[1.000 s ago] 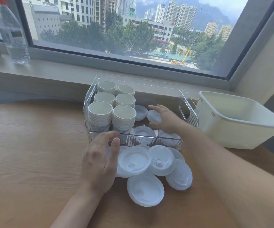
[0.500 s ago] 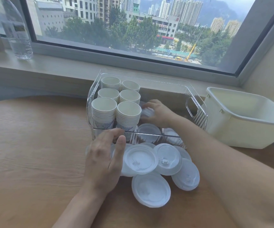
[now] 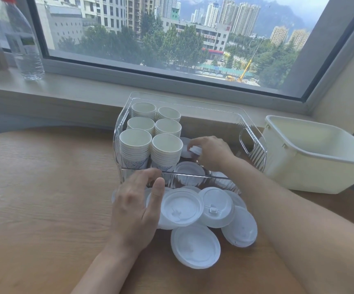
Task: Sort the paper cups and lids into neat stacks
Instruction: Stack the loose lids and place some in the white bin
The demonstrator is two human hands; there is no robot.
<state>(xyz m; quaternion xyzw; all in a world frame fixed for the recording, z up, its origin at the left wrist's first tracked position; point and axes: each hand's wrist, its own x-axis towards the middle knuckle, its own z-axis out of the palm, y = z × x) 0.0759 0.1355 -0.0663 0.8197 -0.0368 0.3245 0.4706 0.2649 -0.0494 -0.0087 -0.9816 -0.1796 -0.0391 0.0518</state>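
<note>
A clear plastic bin (image 3: pixel 254 153) stands on the wooden table (image 3: pixel 33 198). Several stacks of white paper cups (image 3: pixel 150 132) fill its left half. White lids (image 3: pixel 189 170) lie on its floor to the right of the cups. My right hand (image 3: pixel 212 152) reaches into the bin and pinches a white lid (image 3: pixel 195 150) beside the cup stacks. Several loose lids (image 3: pixel 195 245) lie overlapped on the table in front of the bin. My left hand (image 3: pixel 135 206) rests with relaxed fingers on the left end of that pile, covering some lids.
A cream plastic tub (image 3: pixel 311 158) stands to the right of the bin. A water bottle (image 3: pixel 26 45) and another container stand on the window sill (image 3: pixel 76 90) at the far left. The bin's back wall is close to the sill.
My right hand has moved left inside the bin toward the cup stacks and now pinches a lid. My left hand has stayed on the lid pile.
</note>
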